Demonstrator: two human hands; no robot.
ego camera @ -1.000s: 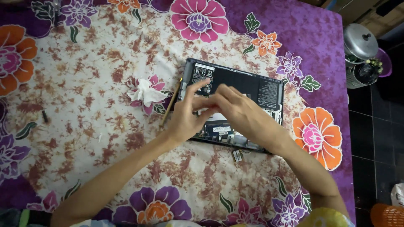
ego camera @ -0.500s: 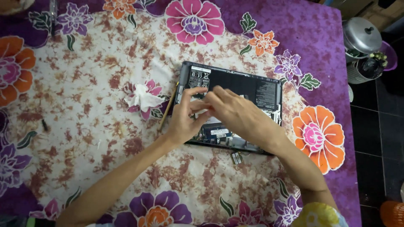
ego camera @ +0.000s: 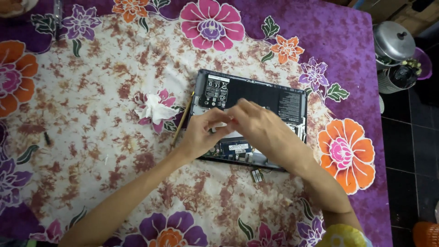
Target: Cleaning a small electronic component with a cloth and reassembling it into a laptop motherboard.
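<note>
A dark laptop (ego camera: 274, 98) lies bottom-up on the flowered cloth with its cover off, so the black battery and the boards show. Both my hands are over its middle. My left hand (ego camera: 201, 135) comes in from the lower left with thumb and forefinger pinched together. My right hand (ego camera: 265, 130) reaches across from the right, and its fingertips meet those of the left. A small pale piece (ego camera: 221, 124) shows where the fingertips meet. Which hand grips it is hidden.
A crumpled white tissue (ego camera: 153, 110) and a thin wooden stick (ego camera: 183, 120) lie just left of the laptop. A small loose part (ego camera: 257, 175) sits in front of it. A tiny dark item (ego camera: 46, 137) lies far left. Metal pots (ego camera: 394, 42) stand on the dark floor at the right.
My fingertips have drawn closer together over the laptop's middle, a little lower than before. The laptop, tissue and stick have not moved on the cloth.
</note>
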